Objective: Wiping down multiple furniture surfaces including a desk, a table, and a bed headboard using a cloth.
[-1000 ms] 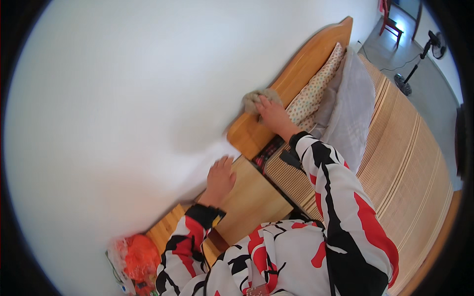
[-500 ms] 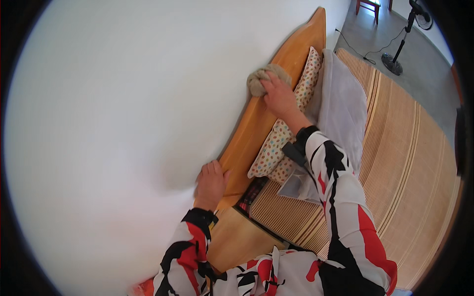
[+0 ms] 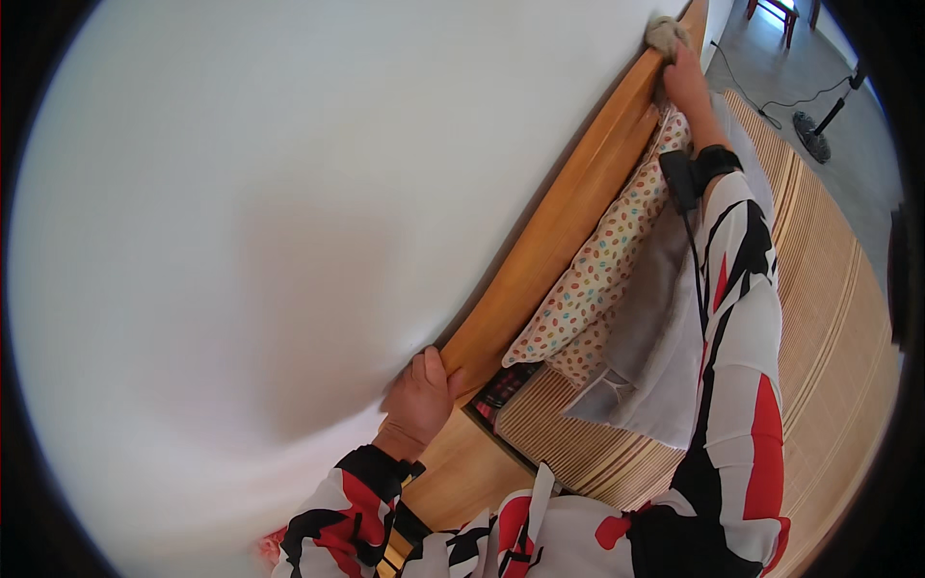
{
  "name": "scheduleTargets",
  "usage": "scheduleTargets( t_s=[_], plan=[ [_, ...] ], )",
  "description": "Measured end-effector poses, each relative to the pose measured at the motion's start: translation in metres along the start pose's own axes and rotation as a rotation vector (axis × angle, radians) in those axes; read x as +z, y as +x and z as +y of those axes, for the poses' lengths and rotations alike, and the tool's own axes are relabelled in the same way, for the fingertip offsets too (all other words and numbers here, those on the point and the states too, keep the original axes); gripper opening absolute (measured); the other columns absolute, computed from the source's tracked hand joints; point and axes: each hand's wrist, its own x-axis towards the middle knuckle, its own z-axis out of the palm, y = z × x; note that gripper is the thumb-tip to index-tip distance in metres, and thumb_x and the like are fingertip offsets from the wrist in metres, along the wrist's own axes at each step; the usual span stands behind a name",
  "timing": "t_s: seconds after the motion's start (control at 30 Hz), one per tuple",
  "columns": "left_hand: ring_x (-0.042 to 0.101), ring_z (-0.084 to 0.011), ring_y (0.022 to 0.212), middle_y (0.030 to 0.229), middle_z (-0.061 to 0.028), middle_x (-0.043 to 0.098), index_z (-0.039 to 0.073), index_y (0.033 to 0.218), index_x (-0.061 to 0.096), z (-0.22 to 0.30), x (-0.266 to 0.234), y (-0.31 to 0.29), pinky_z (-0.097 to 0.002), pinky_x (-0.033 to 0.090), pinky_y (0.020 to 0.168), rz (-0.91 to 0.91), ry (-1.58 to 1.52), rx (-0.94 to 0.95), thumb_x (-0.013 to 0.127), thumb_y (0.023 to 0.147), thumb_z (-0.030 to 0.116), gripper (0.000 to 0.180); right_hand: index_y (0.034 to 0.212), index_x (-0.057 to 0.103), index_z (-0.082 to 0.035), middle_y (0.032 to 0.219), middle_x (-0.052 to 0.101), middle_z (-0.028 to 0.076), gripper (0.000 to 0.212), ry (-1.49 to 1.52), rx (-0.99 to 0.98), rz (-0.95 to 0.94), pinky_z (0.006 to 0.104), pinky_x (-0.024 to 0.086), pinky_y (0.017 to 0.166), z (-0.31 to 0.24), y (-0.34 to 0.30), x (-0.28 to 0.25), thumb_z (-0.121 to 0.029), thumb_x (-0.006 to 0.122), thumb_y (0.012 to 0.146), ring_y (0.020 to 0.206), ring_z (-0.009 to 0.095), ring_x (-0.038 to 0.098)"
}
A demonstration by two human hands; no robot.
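A wooden headboard (image 3: 568,226) runs along the white wall, from near my body to the far upper right. At its far end my right hand (image 3: 687,85) is closed on a beige cloth (image 3: 665,36), bunched up against the top edge. My left hand (image 3: 421,400) grips the near end of that edge, with its fingers curled over the wall side. Patterned pillows (image 3: 602,265) lean along the bed side of the headboard, below my right arm.
A grey-lilac blanket (image 3: 655,337) lies beside the pillows on a striped bed mat (image 3: 819,318). A wooden bedside cabinet (image 3: 467,458) stands close to my body. Beyond the bed are a standing fan (image 3: 814,135), its cord and a chair (image 3: 779,17).
My right hand has carried the cloth far up the headboard toward its distant end, with the arm now stretched out. My left hand stays at the near end, slightly shifted in view.
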Motion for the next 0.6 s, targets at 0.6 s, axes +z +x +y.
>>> scheduleTargets(
  t_s=[0.6],
  plan=[
    [0.062,-0.0330,0.076,0.089,-0.0176,0.058,-0.004,0.109,0.046,0.003,0.007,-0.011,-0.0382,0.052,0.063,0.013,-0.059,-0.025,0.062,0.086,0.028,0.043,0.128,0.041,0.003,0.118,0.049,0.029,0.054,0.363,0.238,-0.133,0.0478,0.038,0.097,-0.245,-0.371,-0.027,-0.005,0.058,0.077,0.113,0.048,0.043]
  ],
)
